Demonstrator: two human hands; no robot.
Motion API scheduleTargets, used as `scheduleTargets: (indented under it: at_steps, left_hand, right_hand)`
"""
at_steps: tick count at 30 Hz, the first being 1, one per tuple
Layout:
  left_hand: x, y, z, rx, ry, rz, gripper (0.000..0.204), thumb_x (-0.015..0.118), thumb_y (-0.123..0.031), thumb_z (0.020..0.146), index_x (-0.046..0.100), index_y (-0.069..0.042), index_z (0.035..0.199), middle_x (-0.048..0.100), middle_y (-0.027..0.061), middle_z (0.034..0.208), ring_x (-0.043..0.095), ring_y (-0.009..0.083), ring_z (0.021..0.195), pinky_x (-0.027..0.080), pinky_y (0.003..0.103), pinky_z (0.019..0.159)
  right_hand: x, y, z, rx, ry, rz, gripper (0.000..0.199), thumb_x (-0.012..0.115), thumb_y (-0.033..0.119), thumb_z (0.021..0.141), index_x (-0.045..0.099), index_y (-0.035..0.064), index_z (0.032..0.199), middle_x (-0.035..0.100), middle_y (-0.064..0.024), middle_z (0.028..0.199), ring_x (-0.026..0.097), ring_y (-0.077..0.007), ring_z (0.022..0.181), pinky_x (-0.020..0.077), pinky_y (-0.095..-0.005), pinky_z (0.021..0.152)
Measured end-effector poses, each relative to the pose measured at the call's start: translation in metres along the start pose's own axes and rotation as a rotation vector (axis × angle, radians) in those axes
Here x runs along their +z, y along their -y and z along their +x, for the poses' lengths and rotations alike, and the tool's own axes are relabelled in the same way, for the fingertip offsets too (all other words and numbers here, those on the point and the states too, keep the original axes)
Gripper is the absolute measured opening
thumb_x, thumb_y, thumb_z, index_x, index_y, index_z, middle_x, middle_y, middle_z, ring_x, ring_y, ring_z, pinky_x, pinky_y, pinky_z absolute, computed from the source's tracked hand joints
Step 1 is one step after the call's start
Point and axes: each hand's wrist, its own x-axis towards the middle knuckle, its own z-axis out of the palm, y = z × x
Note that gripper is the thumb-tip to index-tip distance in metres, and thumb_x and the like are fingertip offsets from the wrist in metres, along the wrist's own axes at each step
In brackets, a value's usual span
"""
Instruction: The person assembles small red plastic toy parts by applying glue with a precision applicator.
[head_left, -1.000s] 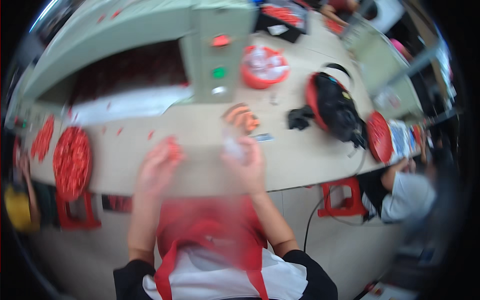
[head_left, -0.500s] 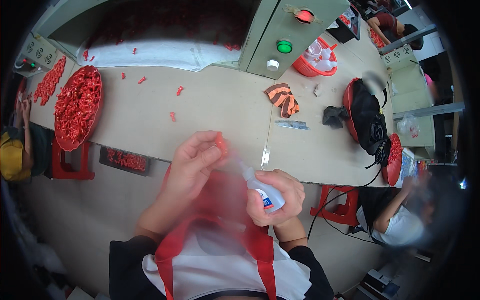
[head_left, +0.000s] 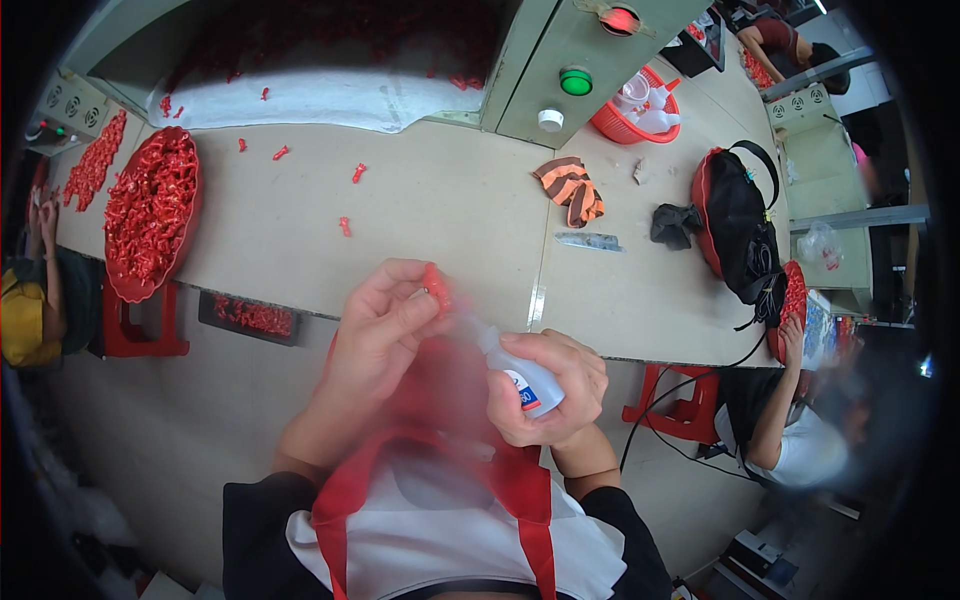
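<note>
My left hand [head_left: 385,320] pinches a small glossy red plastic piece [head_left: 436,290] between thumb and fingertips, just off the table's front edge. Its exact shape is partly covered by the fingers. My right hand [head_left: 560,385] is wrapped round a translucent white squeeze bottle [head_left: 540,388] with a label on its side. The bottle tilts up to the left, and its narrow nozzle points at the red piece. A haze blurs the nozzle's tip, so I cannot tell whether it touches the piece. Several similar red pieces [head_left: 359,173] lie scattered on the table.
A red tray [head_left: 196,215] heaped with red pieces stands at the left. A green cabinet [head_left: 530,75] borders the far side. On the right lie a striped cloth [head_left: 572,190], a flat blade-like strip [head_left: 590,241], a black bag [head_left: 738,215] and a red basket [head_left: 617,128]. Co-workers sit both sides.
The bottle in my right hand has shifted slightly left, its nozzle nearer the red piece. My left hand keeps its pinch. At the right, a co-worker's hand has reached up to a red tray.
</note>
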Motion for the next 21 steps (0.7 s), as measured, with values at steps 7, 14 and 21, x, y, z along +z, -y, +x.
scheduleTargets:
  at_steps: [7,14,21]
  left_hand:
    - [-0.0005,0.0010,0.0011,-0.021,0.002,0.000,0.023,0.053,0.000,0.085,0.053,0.000,0.108,0.057,0.0147,0.101,0.062,0.0244,0.092,0.056,0.025,0.073]
    - [-0.0038,0.0010,0.0015,-0.067,0.010,-0.021,0.024,0.053,-0.002,0.086,0.052,0.001,0.110,0.057,0.0156,0.101,0.062,0.0247,0.091,0.056,0.024,0.072]
    - [-0.0056,0.0014,0.0004,-0.079,0.001,-0.038,0.024,0.053,-0.002,0.086,0.052,0.001,0.110,0.057,0.0161,0.101,0.063,0.0258,0.090,0.056,0.024,0.071]
  right_hand:
    - [-0.0016,0.0053,-0.0016,0.129,-0.031,0.031,0.028,0.069,0.006,0.058,0.062,0.0036,0.085,0.063,-0.0075,0.069,0.058,-0.0195,0.050,0.0466,-0.0259,0.048]
    - [-0.0032,0.0047,-0.0003,0.138,-0.024,0.053,0.027,0.068,0.006,0.059,0.062,0.0038,0.085,0.064,-0.0072,0.072,0.058,-0.0190,0.051,0.0472,-0.0264,0.048]
    - [-0.0026,0.0055,-0.0007,0.143,-0.019,0.064,0.027,0.068,0.005,0.058,0.062,0.0034,0.085,0.064,-0.0076,0.072,0.060,-0.0193,0.052,0.0482,-0.0268,0.049]
